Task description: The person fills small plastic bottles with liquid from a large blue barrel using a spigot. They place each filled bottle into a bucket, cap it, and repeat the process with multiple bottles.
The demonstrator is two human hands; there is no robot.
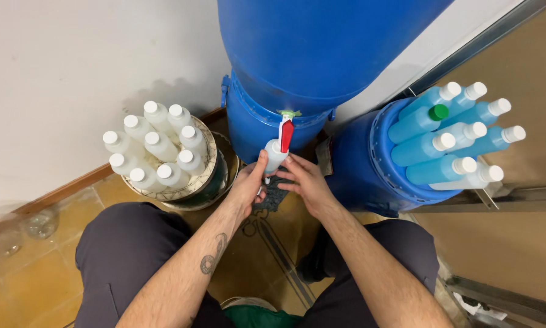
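the left hand (248,182) is wrapped around a small white bottle (275,155), holding it upright so its mouth sits right under the tap (286,132) with the red lever. the right hand (306,182) rests its fingers against the bottle's lower side and on a dark cloth (274,193) bunched beneath it, likely there to catch drips. the tap comes out of the lower rim of a big blue barrel (309,48) standing against the wall. whether liquid is running i cannot tell. to the person's left, a round basket (209,167) holds about 9 capped white bottles standing upright, apparently empty. to the right, a blue drum (361,167) holds about 9 bottles filled with blue liquid, lying tilted, 1 with a green cap.
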